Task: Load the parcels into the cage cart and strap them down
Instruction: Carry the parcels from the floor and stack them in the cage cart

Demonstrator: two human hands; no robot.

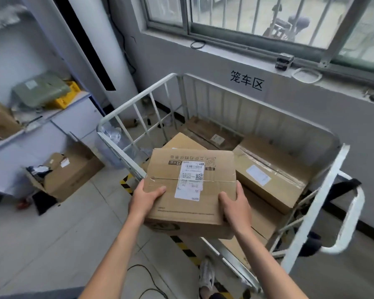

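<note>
A labelled cardboard parcel (181,210) is gripped at its near left corner by the left hand (146,199), thumb laid on top, and at its near right corner by the right hand (235,205) in the same way. It is held above the near left side of the white cage cart (324,134). Other parcels (268,175) are already laid inside, to the right and farther back.

A parcel depot room: beyond the left hand (146,197) stands a cage cart (136,98) of labelled cardboard parcels (268,175). Left of the hand are shelves (52,113) with packages (0,119), and hazard tape (186,249) lies on the floor below.
</note>
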